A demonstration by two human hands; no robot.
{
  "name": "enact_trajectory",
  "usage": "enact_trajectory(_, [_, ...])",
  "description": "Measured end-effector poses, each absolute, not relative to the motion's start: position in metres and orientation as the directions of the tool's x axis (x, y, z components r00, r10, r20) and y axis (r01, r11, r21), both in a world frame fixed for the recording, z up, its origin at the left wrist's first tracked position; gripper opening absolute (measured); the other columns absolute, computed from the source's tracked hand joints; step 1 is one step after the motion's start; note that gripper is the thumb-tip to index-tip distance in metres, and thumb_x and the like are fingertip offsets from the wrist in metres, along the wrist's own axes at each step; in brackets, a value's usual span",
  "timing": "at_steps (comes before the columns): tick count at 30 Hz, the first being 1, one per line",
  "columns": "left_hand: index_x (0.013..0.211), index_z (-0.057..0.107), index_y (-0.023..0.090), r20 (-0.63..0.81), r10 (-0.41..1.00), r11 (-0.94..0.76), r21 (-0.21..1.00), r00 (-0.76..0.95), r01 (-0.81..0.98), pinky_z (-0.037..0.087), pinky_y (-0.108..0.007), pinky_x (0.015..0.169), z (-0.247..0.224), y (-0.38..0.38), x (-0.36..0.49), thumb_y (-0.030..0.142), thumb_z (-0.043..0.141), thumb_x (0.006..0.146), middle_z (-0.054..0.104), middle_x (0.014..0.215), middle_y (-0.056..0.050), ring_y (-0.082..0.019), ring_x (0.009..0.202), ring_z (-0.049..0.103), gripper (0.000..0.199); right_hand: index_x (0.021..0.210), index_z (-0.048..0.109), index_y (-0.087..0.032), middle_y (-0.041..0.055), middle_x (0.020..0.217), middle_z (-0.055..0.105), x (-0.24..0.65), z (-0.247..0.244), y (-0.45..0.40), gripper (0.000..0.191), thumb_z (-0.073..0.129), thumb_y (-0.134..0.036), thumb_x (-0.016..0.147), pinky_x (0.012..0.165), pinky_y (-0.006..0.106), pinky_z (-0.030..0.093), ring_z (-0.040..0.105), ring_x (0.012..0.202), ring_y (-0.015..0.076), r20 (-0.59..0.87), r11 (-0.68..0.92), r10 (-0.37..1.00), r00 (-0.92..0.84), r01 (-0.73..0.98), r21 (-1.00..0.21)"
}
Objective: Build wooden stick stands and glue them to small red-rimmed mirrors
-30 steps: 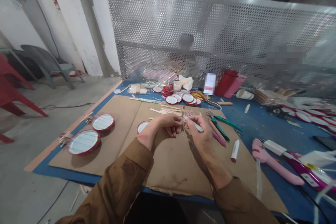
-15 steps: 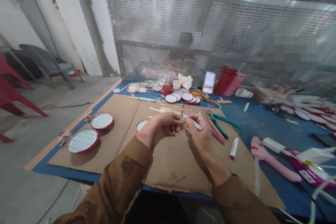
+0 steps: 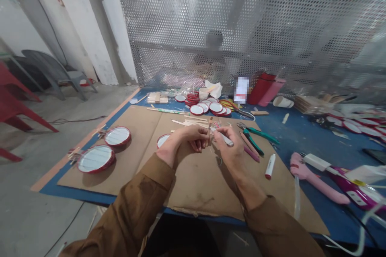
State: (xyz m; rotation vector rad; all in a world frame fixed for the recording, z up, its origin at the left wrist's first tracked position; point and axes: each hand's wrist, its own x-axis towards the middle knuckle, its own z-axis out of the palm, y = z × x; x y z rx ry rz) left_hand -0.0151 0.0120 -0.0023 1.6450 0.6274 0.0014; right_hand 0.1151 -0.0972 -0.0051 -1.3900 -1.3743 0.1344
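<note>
My left hand (image 3: 197, 137) is closed on a thin wooden craft stick (image 3: 210, 122), which stands upright from the fingertips and looks darker at its top. In my right hand (image 3: 230, 144) a white marker (image 3: 226, 140) is pinched, its front end pointing at the stick. Whether the tip touches the wood is too small to tell. Behind the hands lie several pale craft sticks (image 3: 196, 121) on the cardboard sheet (image 3: 199, 184). A round white disc with a red rim (image 3: 163, 141) is partly hidden by my left wrist.
Two round red-rimmed pieces with stick necks, a larger one (image 3: 95, 159) and a smaller one (image 3: 118, 135), lie at left. To the right are green-handled pliers (image 3: 255, 141), a white-and-red marker (image 3: 270, 166) and a pink glue gun (image 3: 319, 180). Red-rimmed discs (image 3: 216, 107) lie behind, before a perforated metal panel (image 3: 181, 20).
The camera view has shifted slightly. Both hands keep nearly the same pose, with the marker still held close to the upright craft stick.
</note>
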Motion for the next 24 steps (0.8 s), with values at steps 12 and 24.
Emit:
enact_trajectory(12, [0.083,0.054,0.017,-0.381,0.397,-0.007,0.908,0.835,0.418,0.05,-0.021,0.049,0.0003,0.0104,-0.0146,0.036,0.056,0.088,0.061,0.061,0.004,-0.011,0.049,0.062,0.019,0.076,0.057,-0.023,-0.0032,0.071,0.063,0.1159,-0.0056,-0.0955,0.015,0.056,-0.037,0.082,0.09,0.048,0.045,0.058,0.07,0.0174,0.613,0.331,0.733,0.296,0.632,-0.701])
enact_trajectory(24, [0.08,0.053,0.017,-0.362,0.415,-0.035,0.91,0.835,0.412,0.049,-0.019,0.047,0.0022,0.009,-0.0133,0.041,0.059,0.086,0.06,0.058,0.004,-0.01,0.046,0.061,0.025,0.078,0.058,-0.023,-0.0045,0.064,0.061,0.1149,-0.0039,-0.0979,0.019,0.058,-0.041,0.083,0.081,0.042,0.048,0.057,0.061,0.0155,0.531,0.258,0.779,0.334,0.602,-0.756])
